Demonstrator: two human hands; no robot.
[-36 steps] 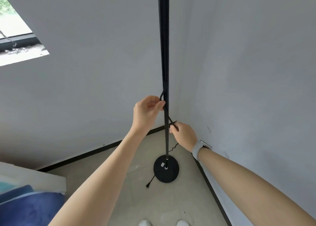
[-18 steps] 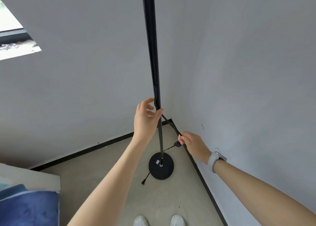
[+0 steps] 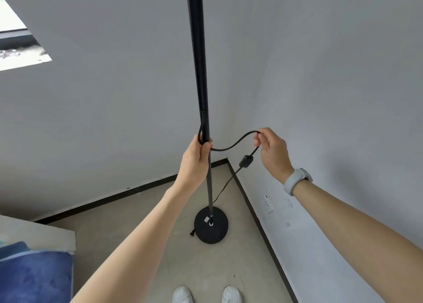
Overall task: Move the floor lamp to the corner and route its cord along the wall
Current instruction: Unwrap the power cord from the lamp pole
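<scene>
Since half a second ago, the right hand (image 3: pixel 273 152) has risen and swung out toward 3 o'clock of the pole, drawing slack into the cord (image 3: pixel 231 145), which now sags in a loop instead of running taut.

Head view: the floor lamp (image 3: pixel 198 57) stands upright in the room corner, its round base (image 3: pixel 211 225) on the floor just short of the black skirting (image 3: pixel 249 199). The left hand (image 3: pixel 195 159) is wrapped around the pole and pins the cord against it. The right hand pinches the cord between thumb and fingertips; the inline switch (image 3: pixel 246 161) hangs below, at 7 o'clock of that hand. A wall socket (image 3: pixel 269 203) sits at 3 o'clock of the base.
</scene>
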